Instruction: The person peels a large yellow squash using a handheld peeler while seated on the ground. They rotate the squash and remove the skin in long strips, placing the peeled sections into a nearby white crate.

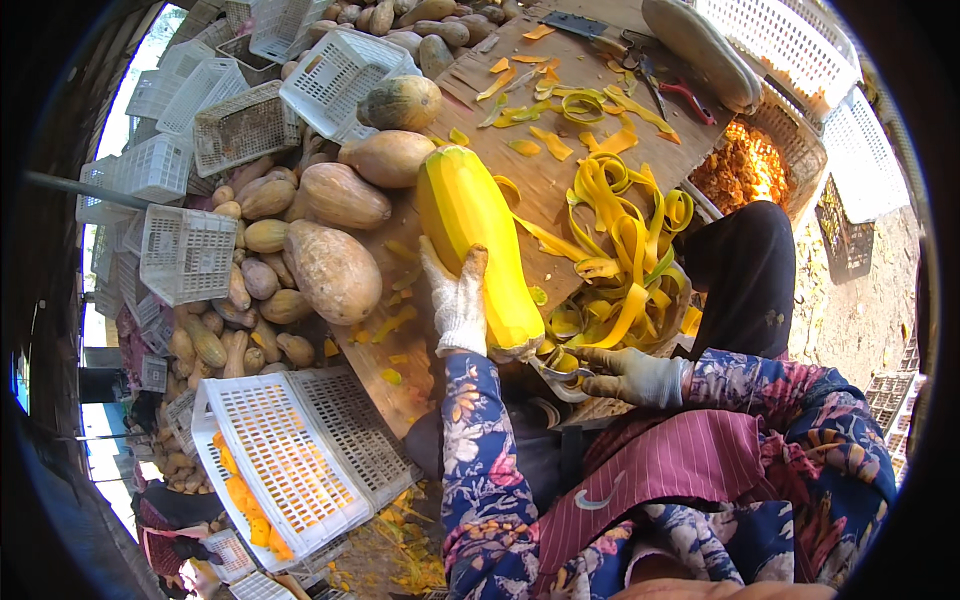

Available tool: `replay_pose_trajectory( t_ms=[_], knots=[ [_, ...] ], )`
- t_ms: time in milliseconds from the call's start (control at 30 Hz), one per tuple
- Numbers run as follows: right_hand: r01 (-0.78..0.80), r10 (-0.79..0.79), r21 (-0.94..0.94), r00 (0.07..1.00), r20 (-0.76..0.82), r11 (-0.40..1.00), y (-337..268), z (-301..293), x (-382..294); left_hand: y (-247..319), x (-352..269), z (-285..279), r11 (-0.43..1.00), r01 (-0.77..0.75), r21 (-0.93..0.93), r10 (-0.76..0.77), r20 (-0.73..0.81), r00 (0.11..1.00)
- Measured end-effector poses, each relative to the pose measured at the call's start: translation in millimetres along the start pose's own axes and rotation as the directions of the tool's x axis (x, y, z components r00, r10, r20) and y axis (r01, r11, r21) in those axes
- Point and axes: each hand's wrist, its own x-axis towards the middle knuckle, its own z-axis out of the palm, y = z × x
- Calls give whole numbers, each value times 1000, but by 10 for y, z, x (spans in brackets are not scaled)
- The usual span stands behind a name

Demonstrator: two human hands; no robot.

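A long, peeled yellow squash (pixel 472 247) lies on the wooden board (pixel 397 277) in front of me, its near end tilted towards my lap. My left hand (pixel 457 300), in a white knit glove, grips its left side, fingers and thumb spread over the skin. Close to the near end, my gloved right hand (pixel 637 375) is closed on a metal tool (pixel 562 384) that looks like a peeler. Long curled strips of peel (pixel 622 217) are heaped right of the squash, some hanging into a container by my knee. Unpeeled squashes (pixel 337 270) lie along the board's left edge.
A cleaver (pixel 574 24), scissors (pixel 651 82), a red-handled peeler (pixel 690 101) and a large unpeeled squash (pixel 705 52) lie at the board's far end. A crate of orange pulp (pixel 742 169) stands right. White plastic crates (pixel 300 450) and piled squashes (pixel 262 277) fill the left.
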Motion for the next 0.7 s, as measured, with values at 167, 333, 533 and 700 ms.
replay_pose_trajectory(
  t_ms=[167,333,533,700],
  knots=[
    [198,-243,-157,899,-365,968,-765,-635,923,-15,2,2,997,-67,32,67,5,998],
    [17,-76,-120,859,-506,993,-968,-486,1288,-3,8,-18,984,-117,137,119,-10,993],
    [-10,0,-85,993,-115,996,-223,130,154,-23,-1,-17,994,-61,92,59,21,998],
    [-100,97,99,994,40,990,-126,-116,143,40,-25,-37,995,-13,101,11,17,1000]
  ],
)
